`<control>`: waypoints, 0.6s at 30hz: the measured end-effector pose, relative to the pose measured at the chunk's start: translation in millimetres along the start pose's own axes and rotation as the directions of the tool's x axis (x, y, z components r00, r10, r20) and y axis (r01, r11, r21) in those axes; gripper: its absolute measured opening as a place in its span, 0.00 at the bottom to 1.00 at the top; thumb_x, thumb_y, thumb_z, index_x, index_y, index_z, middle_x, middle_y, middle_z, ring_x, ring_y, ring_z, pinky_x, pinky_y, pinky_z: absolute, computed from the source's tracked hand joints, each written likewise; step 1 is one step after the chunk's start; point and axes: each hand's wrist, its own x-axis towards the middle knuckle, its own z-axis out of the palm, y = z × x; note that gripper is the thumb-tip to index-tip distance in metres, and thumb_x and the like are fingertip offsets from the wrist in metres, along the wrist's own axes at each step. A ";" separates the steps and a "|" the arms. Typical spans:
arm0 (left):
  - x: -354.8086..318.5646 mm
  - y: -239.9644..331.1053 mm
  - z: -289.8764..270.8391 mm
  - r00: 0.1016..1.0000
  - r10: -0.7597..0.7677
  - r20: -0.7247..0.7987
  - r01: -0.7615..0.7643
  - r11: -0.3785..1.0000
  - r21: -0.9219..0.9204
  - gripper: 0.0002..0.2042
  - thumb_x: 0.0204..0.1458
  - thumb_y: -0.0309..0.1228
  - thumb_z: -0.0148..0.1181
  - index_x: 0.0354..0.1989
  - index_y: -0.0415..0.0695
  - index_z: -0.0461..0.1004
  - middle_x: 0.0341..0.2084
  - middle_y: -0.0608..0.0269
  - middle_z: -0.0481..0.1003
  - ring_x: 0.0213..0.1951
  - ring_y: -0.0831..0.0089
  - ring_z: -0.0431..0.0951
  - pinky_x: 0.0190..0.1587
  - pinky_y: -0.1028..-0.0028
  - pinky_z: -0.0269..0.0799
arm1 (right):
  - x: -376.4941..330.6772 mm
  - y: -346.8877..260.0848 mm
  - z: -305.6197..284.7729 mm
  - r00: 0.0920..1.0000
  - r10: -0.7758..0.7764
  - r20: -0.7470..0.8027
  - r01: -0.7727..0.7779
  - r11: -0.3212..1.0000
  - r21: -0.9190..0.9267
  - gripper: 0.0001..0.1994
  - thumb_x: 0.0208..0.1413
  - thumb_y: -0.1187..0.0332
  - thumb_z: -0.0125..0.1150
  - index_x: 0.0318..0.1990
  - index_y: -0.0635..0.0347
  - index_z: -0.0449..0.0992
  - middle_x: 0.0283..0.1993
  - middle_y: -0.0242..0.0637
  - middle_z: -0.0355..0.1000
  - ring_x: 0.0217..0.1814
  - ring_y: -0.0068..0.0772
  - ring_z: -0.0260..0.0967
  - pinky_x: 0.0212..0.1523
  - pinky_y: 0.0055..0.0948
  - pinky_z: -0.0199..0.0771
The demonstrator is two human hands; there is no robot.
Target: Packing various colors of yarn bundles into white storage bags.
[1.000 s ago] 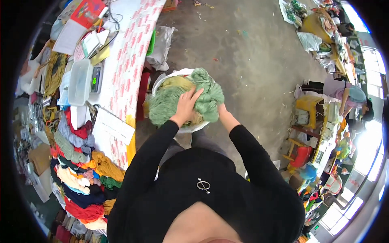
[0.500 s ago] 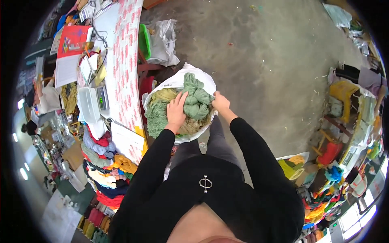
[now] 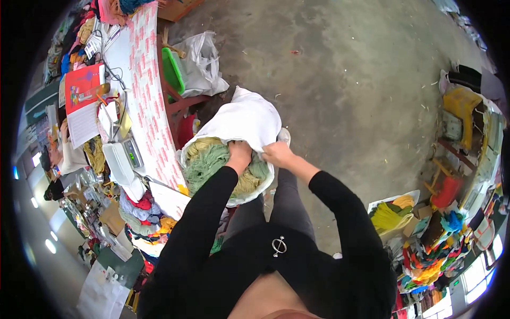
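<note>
A large white sack (image 3: pixel 241 118) stands in front of me, its mouth facing me. Green yarn skeins (image 3: pixel 209 166) fill the opening, with yellowish-beige yarn (image 3: pixel 247 183) around them. My left hand (image 3: pixel 240 154) reaches into the mouth among the skeins; its fingers are hidden under the sack's edge and the yarn. At the right side of the mouth my right hand (image 3: pixel 278 154) pinches the sack's rim, fingers closed on the white cloth.
To the left runs a long table (image 3: pixel 151 101) with a scale (image 3: pixel 131 152), papers and piled yarn. A green basket (image 3: pixel 172 72) and a grey plastic bag (image 3: pixel 201 66) stand beyond the sack. Toward the right are a red stool (image 3: pixel 447 191) and a box of yellow yarn (image 3: pixel 392 212).
The sack's far side now comes over the yarn, covering the green skein that lay on top. My left hand went from resting on the yarn to inside the mouth; the right moved slightly nearer.
</note>
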 end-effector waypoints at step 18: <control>-189.2 -92.5 -27.7 0.322 -0.802 -0.503 -0.024 0.524 -0.851 0.18 0.38 0.20 0.51 0.42 0.42 0.69 0.42 0.54 0.70 0.47 0.54 0.67 0.52 0.61 0.62 | 12.3 -168.2 -7.2 0.917 -0.361 0.170 0.393 0.889 -0.235 0.29 0.40 0.65 0.64 0.54 0.56 0.64 0.62 0.43 0.54 0.65 0.48 0.46 0.64 0.49 0.43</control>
